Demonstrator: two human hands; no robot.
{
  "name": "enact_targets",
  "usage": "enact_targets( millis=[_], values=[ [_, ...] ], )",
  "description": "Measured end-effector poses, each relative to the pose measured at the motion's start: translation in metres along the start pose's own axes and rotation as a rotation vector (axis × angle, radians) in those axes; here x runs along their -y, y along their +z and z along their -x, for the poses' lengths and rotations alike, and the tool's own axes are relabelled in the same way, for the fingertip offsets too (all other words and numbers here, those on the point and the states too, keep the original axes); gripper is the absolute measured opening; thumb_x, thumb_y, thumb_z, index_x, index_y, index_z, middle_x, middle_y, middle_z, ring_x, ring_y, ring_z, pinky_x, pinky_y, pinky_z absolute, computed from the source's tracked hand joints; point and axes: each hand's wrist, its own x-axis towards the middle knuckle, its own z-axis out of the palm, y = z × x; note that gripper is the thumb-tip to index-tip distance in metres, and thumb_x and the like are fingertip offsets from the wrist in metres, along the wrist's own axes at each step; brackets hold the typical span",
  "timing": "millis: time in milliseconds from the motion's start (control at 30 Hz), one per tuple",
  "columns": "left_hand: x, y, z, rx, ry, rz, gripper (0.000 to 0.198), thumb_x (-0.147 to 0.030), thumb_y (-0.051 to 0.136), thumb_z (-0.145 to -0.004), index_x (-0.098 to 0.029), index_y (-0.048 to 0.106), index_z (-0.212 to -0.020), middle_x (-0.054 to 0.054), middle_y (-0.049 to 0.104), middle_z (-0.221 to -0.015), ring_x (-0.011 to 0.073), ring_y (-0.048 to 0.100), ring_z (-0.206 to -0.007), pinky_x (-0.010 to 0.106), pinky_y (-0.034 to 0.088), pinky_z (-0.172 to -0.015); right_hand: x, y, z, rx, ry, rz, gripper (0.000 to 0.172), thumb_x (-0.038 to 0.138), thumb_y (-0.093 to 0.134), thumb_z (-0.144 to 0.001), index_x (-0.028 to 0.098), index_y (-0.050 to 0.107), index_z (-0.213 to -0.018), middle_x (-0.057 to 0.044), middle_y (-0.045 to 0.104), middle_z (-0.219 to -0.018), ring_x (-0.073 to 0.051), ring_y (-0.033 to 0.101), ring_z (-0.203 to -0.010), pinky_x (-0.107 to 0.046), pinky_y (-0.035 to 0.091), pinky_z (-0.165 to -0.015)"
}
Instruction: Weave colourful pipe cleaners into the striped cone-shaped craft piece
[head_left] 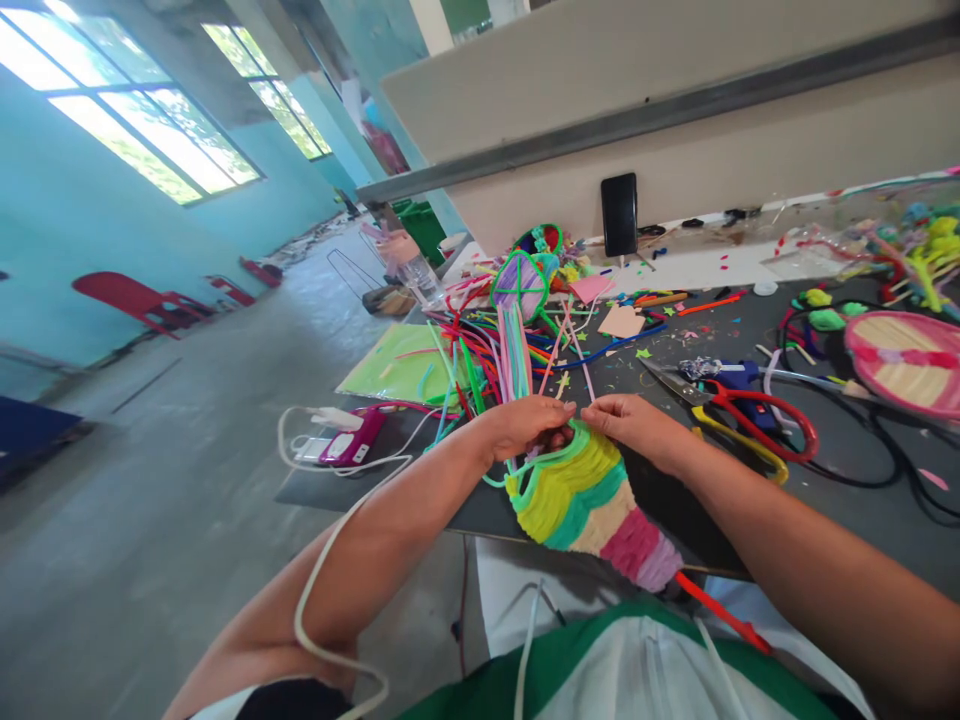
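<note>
A striped pipe-cleaner piece (574,515) in yellow, teal, cream, pink and lilac hangs over the table's near edge, with a red stem (724,612) at its lower tip. Along its top edge runs a mint-green pipe cleaner (551,458), its loose end bending out on the left side. My left hand (529,428) is closed on this mint strand, fingers curled at the rim. Close beside it, my right hand (634,425) pinches the same edge between thumb and forefinger. The fingertips nearly meet and hide the exact spot they grip.
Red-handled scissors (765,410) and a blue glue gun (739,378) lie to the right. Pipe-cleaner bundles (514,350) stand beyond my left hand. A phone (619,215) leans against the back panel. At the left edge are a pink power adapter (356,438) and a white cable (319,570).
</note>
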Motion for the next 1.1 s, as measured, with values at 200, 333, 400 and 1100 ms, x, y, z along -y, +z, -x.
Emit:
enact_targets(
  millis=[200,333,400,1100],
  values=[
    [0.002,-0.01,0.001,0.129,0.12,-0.212,0.041,-0.05,0.072,-0.07,-0.014,0.056,-0.079,-0.005,0.051,-0.061,0.005,0.042,-0.048,0.018,0.028,-0.043,0.001,-0.002,0.001,0.01,0.074,-0.12,0.042,0.056,0.071,-0.067,0.015,0.063,-0.072,0.003,0.057,-0.057,-0.01,0.044,-0.053,-0.025,0.031,-0.052],
    [0.008,-0.014,-0.002,0.138,0.131,-0.227,0.036,-0.039,0.077,-0.067,-0.012,0.061,-0.084,-0.003,0.058,-0.07,0.0064,0.052,-0.058,0.018,0.038,-0.052,0.002,-0.002,0.001,-0.015,0.092,-0.138,0.038,0.051,0.074,-0.065,0.015,0.064,-0.071,0.004,0.056,-0.055,-0.009,0.043,-0.051,-0.024,0.031,-0.051],
    [0.011,-0.014,-0.003,0.123,0.106,-0.227,0.035,-0.039,0.076,-0.067,-0.011,0.064,-0.084,-0.001,0.06,-0.07,0.0069,0.053,-0.058,0.019,0.04,-0.055,0.002,-0.001,0.0,-0.023,0.095,-0.137,0.037,0.049,0.075,-0.063,0.015,0.064,-0.071,0.004,0.056,-0.054,-0.009,0.043,-0.05,-0.024,0.031,-0.051],
    [0.03,-0.019,-0.011,0.088,0.194,-0.258,0.025,-0.034,0.08,-0.061,-0.015,0.067,-0.068,-0.001,0.059,-0.064,0.0084,0.05,-0.06,0.021,0.04,-0.059,0.0,-0.004,-0.002,-0.06,0.102,-0.159,0.038,0.05,0.075,-0.059,0.015,0.063,-0.067,0.005,0.051,-0.051,-0.007,0.038,-0.049,-0.024,0.027,-0.05]
  ],
)
